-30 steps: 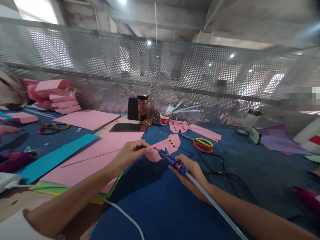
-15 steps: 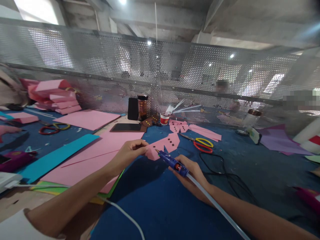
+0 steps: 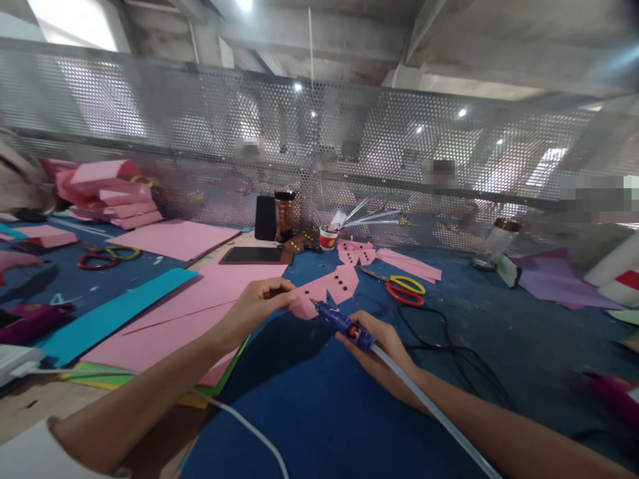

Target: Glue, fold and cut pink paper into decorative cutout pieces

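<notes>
Left hand (image 3: 264,299): grip pinched on the left end of the pink paper (image 3: 319,285), which sits mid-scene, left of the scissors (image 3: 388,279). Right hand (image 3: 382,336): grip closed around the glue gun (image 3: 344,322), nozzle (image 3: 314,302) at the paper. Caution: nozzle drift could misplace glue or burn the left hand. Cup (image 3: 328,239) label: illegible.
</notes>
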Demonstrator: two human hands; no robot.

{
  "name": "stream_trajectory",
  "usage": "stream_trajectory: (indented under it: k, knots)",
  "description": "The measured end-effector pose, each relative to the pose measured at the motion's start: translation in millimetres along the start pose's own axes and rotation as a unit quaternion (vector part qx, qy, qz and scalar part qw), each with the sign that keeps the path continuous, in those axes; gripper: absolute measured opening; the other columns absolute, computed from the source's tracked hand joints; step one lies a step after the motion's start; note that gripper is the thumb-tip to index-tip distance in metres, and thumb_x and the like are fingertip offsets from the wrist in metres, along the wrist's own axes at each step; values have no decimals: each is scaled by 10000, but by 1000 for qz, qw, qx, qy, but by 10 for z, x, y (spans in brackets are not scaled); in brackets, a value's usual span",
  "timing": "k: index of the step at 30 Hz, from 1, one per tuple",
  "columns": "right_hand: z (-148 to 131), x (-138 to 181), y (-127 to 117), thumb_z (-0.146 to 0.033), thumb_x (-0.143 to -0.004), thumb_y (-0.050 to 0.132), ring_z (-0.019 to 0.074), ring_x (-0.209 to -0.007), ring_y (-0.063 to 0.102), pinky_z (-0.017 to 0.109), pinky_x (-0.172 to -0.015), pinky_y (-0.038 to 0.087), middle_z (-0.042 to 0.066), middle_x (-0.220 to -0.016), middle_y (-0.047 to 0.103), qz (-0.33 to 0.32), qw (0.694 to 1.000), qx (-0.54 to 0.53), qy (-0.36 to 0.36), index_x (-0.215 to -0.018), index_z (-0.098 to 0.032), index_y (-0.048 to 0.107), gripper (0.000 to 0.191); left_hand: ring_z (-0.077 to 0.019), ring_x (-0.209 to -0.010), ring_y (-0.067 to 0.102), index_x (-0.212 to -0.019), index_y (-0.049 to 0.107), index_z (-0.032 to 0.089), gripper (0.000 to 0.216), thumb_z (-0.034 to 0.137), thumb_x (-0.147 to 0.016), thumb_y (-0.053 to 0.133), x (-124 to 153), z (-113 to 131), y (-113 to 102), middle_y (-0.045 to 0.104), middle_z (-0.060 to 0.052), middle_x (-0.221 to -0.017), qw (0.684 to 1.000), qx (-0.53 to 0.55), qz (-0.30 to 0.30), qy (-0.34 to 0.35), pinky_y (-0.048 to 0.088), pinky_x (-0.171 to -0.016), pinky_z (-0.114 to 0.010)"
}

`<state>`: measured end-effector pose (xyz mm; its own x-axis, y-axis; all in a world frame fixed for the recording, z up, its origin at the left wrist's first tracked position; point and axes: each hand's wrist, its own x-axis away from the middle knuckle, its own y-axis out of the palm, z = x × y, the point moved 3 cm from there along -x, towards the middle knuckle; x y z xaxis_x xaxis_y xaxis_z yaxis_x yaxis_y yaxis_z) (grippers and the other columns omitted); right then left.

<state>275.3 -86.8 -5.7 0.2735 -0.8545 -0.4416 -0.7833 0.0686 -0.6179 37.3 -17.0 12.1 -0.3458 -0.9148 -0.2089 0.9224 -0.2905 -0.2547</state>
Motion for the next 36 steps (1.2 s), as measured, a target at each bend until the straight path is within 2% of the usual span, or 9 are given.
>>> stream_trajectory:
  k: [6,36]
  knots:
    - [20,0,4,-326,-901,605,126,-642,538,206,-548,403,3,-779,606,8,1000,5,-2,-879,-201,580,130,-203,-865,639,-882,712,156,231,380,-865,658,-10,-7,6,730,-63,-900,1000,10,-11,0,473,-791,-312]
    - [-1,0,0,-315,-893,611,138,-653,554,211,-554,407,13,-789,612,13,1000,10,22,-894,-198,594,119,-169,-800,604,-876,725,144,247,387,-849,689,-3,27,38,694,-39,-828,999,24,-28,-8,463,-749,-276]
